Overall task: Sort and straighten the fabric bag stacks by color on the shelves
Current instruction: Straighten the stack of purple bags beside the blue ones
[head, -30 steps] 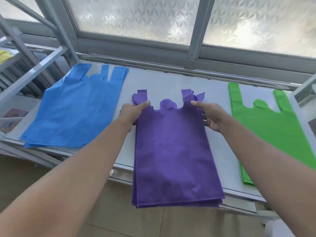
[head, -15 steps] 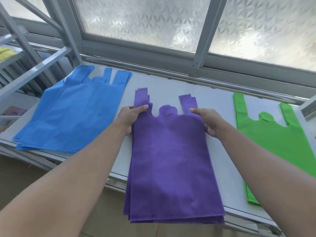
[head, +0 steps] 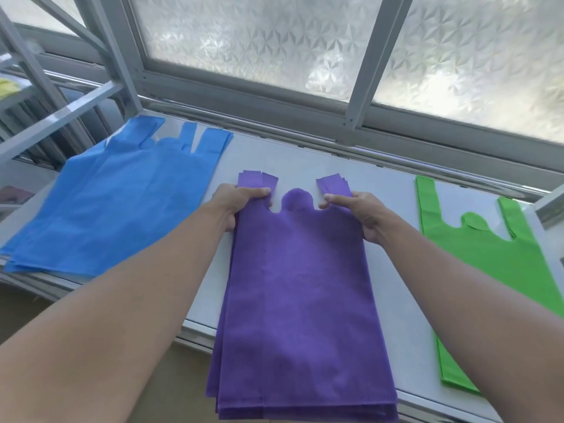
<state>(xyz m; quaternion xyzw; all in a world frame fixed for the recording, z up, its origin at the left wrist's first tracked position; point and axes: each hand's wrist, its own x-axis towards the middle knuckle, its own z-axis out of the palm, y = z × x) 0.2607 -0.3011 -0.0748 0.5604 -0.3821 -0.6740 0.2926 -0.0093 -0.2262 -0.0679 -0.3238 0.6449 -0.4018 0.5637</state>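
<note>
Purple bag stack (head: 299, 288) lies on the white shelf (head: 305, 166) between the blue stack (head: 116, 203) and green stack (head: 488, 261), its lower end overhanging the front edge. Left hand (head: 235, 203) and right hand (head: 357, 212) each pinch a handle base, thumb on top. The other fingers are mostly hidden underneath. The green stack is cut off at right.

Left hand (head: 236, 203) and right hand (head: 361, 213) grip the purple bag stack (head: 299, 288); its lower end seemingly overhangs the shelf (head: 305, 169).

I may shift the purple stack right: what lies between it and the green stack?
Head view: only a bare strip of white shelf lies between the purple stack and the green stack; the right arm crosses over part of it.
</note>
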